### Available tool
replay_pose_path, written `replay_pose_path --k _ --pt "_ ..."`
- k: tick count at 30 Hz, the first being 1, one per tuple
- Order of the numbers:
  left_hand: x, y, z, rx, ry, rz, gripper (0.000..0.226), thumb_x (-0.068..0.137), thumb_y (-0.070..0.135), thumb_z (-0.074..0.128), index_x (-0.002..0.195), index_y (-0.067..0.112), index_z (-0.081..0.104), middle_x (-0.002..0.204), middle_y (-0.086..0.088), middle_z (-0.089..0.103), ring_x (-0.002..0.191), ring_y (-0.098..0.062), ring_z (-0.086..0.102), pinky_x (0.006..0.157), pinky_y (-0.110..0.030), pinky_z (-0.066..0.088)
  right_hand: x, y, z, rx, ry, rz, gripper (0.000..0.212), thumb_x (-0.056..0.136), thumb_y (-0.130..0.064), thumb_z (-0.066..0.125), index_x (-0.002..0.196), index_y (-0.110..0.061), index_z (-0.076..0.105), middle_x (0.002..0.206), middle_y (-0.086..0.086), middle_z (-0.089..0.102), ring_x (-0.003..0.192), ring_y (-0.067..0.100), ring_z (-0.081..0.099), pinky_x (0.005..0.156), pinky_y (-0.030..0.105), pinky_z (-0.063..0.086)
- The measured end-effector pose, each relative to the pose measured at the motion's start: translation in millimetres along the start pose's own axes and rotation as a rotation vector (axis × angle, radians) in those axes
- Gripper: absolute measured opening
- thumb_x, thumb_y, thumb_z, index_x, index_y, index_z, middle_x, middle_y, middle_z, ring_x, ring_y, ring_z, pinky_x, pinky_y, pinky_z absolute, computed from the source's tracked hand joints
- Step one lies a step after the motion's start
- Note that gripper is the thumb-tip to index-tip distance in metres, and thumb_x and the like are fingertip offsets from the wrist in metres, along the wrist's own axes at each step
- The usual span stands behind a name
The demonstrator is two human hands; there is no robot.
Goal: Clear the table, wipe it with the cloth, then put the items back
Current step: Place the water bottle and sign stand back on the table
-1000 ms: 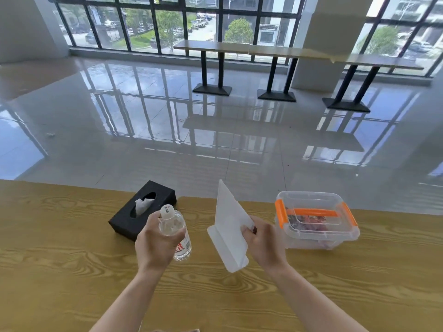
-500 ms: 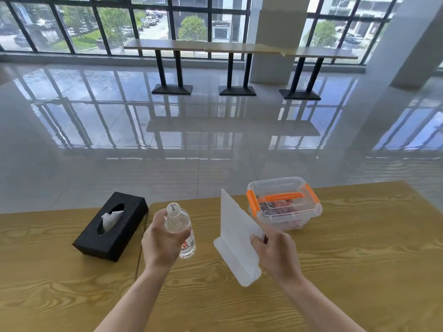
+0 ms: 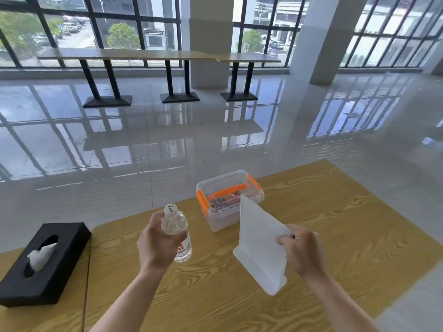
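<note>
Stretching across the lower half of the view is a yellow wood-grain table (image 3: 347, 236), with a seam running through it on the left. Beyond it lie a glossy tiled floor (image 3: 215, 140), tall dark-framed windows (image 3: 143, 32), a white pillar (image 3: 328, 37) and a long bench table (image 3: 155, 55) on black legs.

A black tissue box (image 3: 60, 255) lies on the table left of the seam, with a white tissue poking out of its slot. Near the far edge sits a clear plastic box (image 3: 225, 185) with orange latches and an orange handle, its lid on and dark items inside.

A white sign stand (image 3: 259, 245) tilts in front of the box's right corner. The right hand (image 3: 305, 252) pinches its upper right edge, fingers curled round it. Whether its base touches the table cannot be told.

The left hand (image 3: 158, 245) wraps round a small clear water bottle (image 3: 176, 224) with a white cap and a red-printed label, held upright between the tissue box and the stand, just left of the plastic box.
</note>
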State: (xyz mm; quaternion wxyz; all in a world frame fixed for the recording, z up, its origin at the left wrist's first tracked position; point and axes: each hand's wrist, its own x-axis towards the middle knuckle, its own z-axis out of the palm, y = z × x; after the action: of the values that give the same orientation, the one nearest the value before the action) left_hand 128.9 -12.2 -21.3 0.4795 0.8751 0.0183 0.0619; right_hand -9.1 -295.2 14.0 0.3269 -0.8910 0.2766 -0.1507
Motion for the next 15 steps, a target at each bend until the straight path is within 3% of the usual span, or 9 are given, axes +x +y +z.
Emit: replay_pose_path --k 3,6,12,15 --pt "-6 21 28 0.005 -0.031 0.037 0.052 0.063 0.037 0.089 0.108 0.027 0.064 0.088 0.008 0.071 0.082 -0.023 0.066 0.069 -0.035 0.048 25 21 -25 0.021 0.073 0.097 0.025 0.078 -0.011 0.065 0.059 -0.009 0.05 0.051 0.004 0.05 0.054 0.024 0.043 0.052 0.034 0.028" --pt "-15 44 62 0.007 -0.043 0.072 0.053 0.061 0.039 0.09 0.107 0.03 0.064 0.084 0.011 0.071 0.078 -0.018 0.067 0.065 -0.032 0.045 62 46 -47 0.021 0.103 0.101 0.012 0.08 -0.012 0.063 0.073 -0.002 0.062 0.067 0.016 0.065 0.058 0.027 0.051 0.055 0.034 0.031" --pt "-38 95 139 -0.006 -0.061 0.097 0.051 0.06 0.037 0.091 0.101 0.041 0.06 0.08 0.021 0.069 0.075 -0.007 0.067 0.062 -0.028 0.046 145 104 -71 0.017 0.099 0.087 0.032 0.087 -0.012 0.06 0.059 -0.017 0.046 0.053 -0.001 0.052 0.054 0.022 0.047 0.052 0.034 0.032" --pt "-41 119 184 -0.035 -0.076 0.09 0.053 0.059 0.039 0.091 0.104 0.036 0.063 0.088 0.022 0.07 0.081 -0.004 0.068 0.068 -0.032 0.053 184 132 -77 0.016 0.102 0.057 0.04 0.087 -0.011 0.061 0.056 -0.018 0.037 0.049 -0.003 0.044 0.049 0.019 0.04 0.049 0.031 0.026"
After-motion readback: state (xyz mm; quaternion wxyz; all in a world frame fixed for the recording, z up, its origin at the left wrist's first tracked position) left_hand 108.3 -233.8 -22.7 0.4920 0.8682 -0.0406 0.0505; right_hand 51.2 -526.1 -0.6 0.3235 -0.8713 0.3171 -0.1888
